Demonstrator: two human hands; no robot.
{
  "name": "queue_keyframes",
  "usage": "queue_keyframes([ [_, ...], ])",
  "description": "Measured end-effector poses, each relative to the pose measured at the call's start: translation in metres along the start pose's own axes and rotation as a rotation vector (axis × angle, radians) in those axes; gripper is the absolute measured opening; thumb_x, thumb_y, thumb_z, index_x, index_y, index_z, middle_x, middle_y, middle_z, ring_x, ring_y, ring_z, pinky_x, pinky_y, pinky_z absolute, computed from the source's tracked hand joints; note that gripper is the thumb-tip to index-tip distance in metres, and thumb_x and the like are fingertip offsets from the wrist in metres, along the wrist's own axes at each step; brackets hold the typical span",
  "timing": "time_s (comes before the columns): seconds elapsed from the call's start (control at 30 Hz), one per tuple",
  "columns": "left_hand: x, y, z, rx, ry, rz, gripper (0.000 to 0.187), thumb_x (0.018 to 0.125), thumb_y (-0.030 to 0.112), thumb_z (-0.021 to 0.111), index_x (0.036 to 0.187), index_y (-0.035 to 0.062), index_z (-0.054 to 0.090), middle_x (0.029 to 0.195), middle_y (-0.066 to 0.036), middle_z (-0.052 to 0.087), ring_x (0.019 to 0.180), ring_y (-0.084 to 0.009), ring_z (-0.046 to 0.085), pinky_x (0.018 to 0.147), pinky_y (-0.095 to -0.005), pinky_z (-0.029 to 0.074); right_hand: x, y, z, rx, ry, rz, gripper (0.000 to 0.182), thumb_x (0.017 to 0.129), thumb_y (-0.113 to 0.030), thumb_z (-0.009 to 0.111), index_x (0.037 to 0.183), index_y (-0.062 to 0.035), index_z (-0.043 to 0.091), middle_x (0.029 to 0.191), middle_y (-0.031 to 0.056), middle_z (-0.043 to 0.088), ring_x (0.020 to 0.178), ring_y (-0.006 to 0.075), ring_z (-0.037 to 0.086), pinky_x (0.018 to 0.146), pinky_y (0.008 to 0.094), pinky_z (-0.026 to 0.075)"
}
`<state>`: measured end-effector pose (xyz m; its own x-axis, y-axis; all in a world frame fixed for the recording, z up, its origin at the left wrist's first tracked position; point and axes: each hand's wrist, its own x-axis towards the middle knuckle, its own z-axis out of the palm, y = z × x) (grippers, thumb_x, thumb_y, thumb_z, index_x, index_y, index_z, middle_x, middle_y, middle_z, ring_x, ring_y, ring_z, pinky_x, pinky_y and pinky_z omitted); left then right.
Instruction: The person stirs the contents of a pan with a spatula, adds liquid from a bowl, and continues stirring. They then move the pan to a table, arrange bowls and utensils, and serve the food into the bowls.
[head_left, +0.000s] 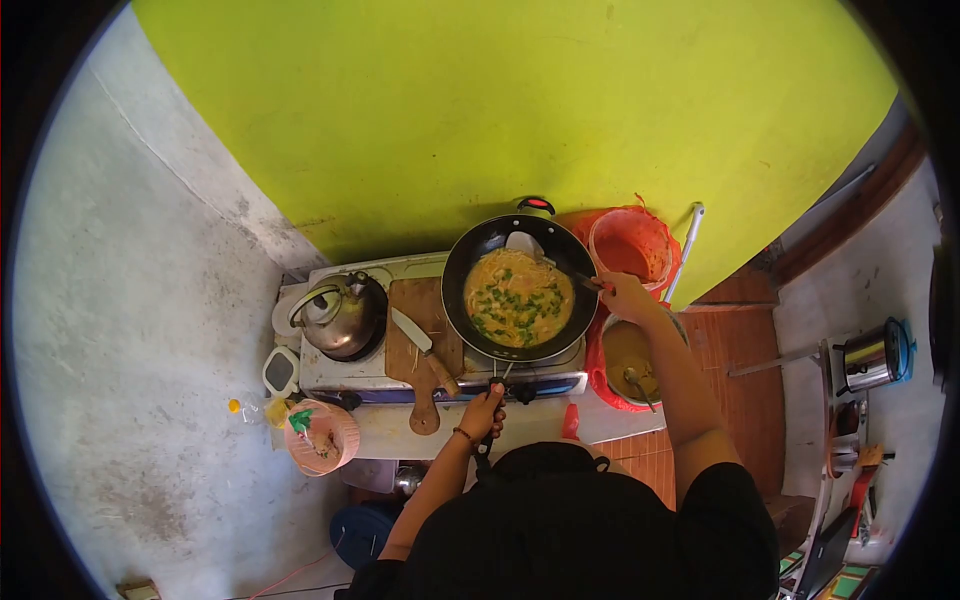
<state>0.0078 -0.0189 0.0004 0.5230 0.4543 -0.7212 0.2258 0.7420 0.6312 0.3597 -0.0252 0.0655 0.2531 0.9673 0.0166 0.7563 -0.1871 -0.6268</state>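
One hand on my feed, the left hand (482, 413), points forward, fingers wrapped around the pan handle (483, 458). The pan (455, 290), food (515, 302) inside, hides the stove (328, 378) beneath. Farther right, the right hand (626, 298), elbow extended, clasps the spatula (522, 242), whose grip I can't fully make out.

The pan (455, 285) is on the right of the stove (322, 374), the kettle (340, 325) left, the knife (426, 348) on the board (420, 296) between.
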Motion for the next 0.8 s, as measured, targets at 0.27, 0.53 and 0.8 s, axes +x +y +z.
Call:
queue_keyframes([
  [0.27,0.0,0.0,-0.001,0.024,0.005,0.021,0.047,0.086,0.054,0.051,0.081,0.0082,0.044,0.056,0.001,0.04,0.04,-0.0089,0.038,0.039,-0.0248,0.032,-0.003,-0.031,-0.034,-0.137,0.023,0.086,0.028,0.076,-0.009,0.055,0.103,-0.0053,0.063,0.093,0.0186,0.064,0.092,0.0346,0.062,0.08,0.0422,0.048],
  [0.53,0.003,-0.001,-0.002,0.016,-0.005,0.007,0.045,0.087,0.052,0.051,0.083,0.0085,0.043,0.057,0.001,0.039,0.041,-0.0089,0.036,0.039,-0.025,0.032,-0.005,-0.083,-0.06,-0.514,-0.235,0.265,0.02,0.073,-0.007,0.055,0.089,0.0005,0.065,0.085,0.0214,0.064,0.081,0.0343,0.064,0.069,0.044,0.051],
  [0.8,0.0,0.002,0.0,0.017,-0.008,-0.009,0.044,0.087,0.052,0.051,0.083,0.0094,0.042,0.057,0.001,0.038,0.041,-0.0089,0.036,0.039,-0.0246,0.031,0.037,-0.036,-0.044,-0.327,-0.479,0.174,0.021,0.075,-0.009,0.056,0.089,0.0019,0.066,0.069,0.0208,0.063,0.057,0.0325,0.062,0.052,0.039,0.049],
])
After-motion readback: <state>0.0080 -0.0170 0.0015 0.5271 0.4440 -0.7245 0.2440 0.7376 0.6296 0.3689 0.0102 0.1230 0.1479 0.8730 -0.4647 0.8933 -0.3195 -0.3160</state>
